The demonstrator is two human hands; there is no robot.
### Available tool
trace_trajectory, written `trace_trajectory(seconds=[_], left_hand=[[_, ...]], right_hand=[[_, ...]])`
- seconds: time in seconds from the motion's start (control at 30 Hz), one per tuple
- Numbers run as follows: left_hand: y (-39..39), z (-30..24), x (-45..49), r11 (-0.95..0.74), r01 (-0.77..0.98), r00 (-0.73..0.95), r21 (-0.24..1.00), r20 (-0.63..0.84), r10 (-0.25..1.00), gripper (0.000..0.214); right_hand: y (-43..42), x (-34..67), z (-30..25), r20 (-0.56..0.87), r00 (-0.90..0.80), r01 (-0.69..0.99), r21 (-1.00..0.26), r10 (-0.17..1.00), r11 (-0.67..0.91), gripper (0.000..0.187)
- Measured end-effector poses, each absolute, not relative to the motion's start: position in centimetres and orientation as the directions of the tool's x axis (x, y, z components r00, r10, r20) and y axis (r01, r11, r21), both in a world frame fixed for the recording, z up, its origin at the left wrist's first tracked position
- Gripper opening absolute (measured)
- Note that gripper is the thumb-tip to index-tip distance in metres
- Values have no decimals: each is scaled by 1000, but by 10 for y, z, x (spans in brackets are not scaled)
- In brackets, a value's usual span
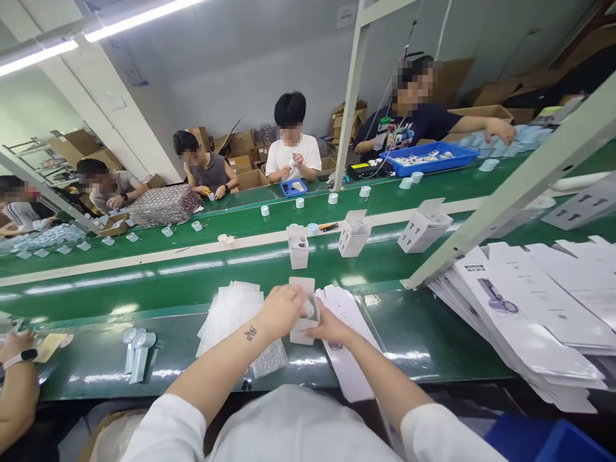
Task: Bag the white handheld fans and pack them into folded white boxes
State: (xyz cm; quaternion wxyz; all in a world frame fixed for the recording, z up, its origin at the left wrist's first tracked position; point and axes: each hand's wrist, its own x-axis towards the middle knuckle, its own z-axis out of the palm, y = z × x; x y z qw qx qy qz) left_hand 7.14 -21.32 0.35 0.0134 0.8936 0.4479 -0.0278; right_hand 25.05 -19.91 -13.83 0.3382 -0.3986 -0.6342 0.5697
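A small white carton (pixel 302 336) stands upright before me at the bench edge, its top flap raised. My right hand (pixel 330 322) grips its right side. My left hand (pixel 282 312) bends over the mouth, fingers curled at a greyish, clear-wrapped item (pixel 311 309) partly inside; the fingertips are blurred and what they hold is hidden. Left of the carton lies a pile of bubble wrap bags (pixel 231 314), partly beneath my left forearm. A flat printed white carton (pixel 349 366) lies under my right forearm.
Open filled cartons (pixel 355 236) stand on the green conveyor belt (pixel 192 273). Stacked flat cartons (pixel 520 321) lie right, by a slanted metal post (pixel 505 192). Light-blue handheld devices (pixel 139 353) lie left, near a co-worker's hand (pixel 17 346). Several people work opposite.
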Motion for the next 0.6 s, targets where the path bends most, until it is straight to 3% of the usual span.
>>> trace_trajectory(seconds=[0.1, 0.23, 0.33, 0.47, 0.6], left_hand=[[-209, 25, 56, -540, 841, 538, 23, 55, 841, 45], [-192, 47, 53, -535, 841, 533, -78, -45, 845, 52], [-176, 64, 58, -507, 855, 492, -113, -134, 860, 37], [-163, 75, 52, -532, 840, 506, -107, -197, 840, 19], [-165, 62, 19, -509, 861, 508, -24, -43, 861, 26]], right_hand=[[-172, 250, -112, -9, -536, 28, -1000, 844, 6, 89], [-146, 230, -83, -17, -673, -29, -998, 739, -49, 88], [-136, 214, -72, -42, -700, -36, -995, 713, -94, 82], [-128, 197, -74, -45, -726, 23, -999, 686, -42, 68], [-108, 184, -90, 22, -726, 36, -997, 687, 71, 78]])
